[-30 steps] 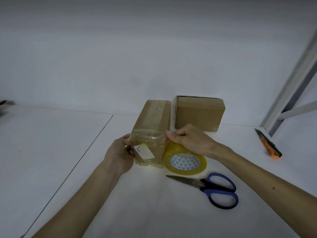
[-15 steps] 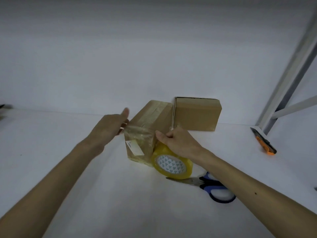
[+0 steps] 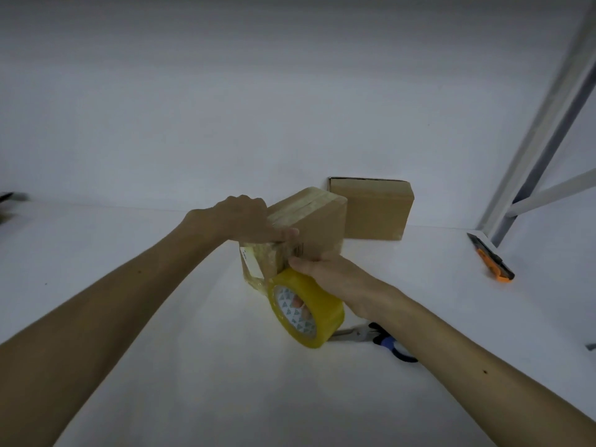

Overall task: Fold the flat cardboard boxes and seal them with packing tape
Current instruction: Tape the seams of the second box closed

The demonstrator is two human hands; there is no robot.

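Head view, dim and a little soft: the scissors (image 3: 385,343) are mostly covered by the right forearm and the tape roll (image 3: 317,304), so only a bit of blade and part of a dark and blue handle show. Something dark is cut off at the far left edge (image 3: 9,198); I cannot tell what it is. A pale metal frame (image 3: 545,130) runs out of the picture at the upper right. The print on the small white label (image 3: 249,263) on the near box is too small to read.

Counting: two cardboard boxes, one roll of yellowish tape, one pair of scissors, one orange and black utility knife (image 3: 491,262), two bare hands. The taped box (image 3: 317,221) stands on the white table (image 3: 206,375) at its middle, its near end glossy with clear tape. The second box (image 3: 374,211) stands just behind and to the right of it, against the wall. The knife lies well apart to the right, near the foot of the frame.

Her or his left hand (image 3: 240,219) rests knuckles-up on the taped box's top near edge, one finger (image 3: 285,235) stretched flat along that edge and pressing it; the other fingers are hidden under the back of the hand. The right hand (image 3: 337,275) grips the tape roll, fingertips (image 3: 298,301) showing through its patterned core, the thumb up against the box's near right corner. The roll is held tilted, just beside the box's lower corner.
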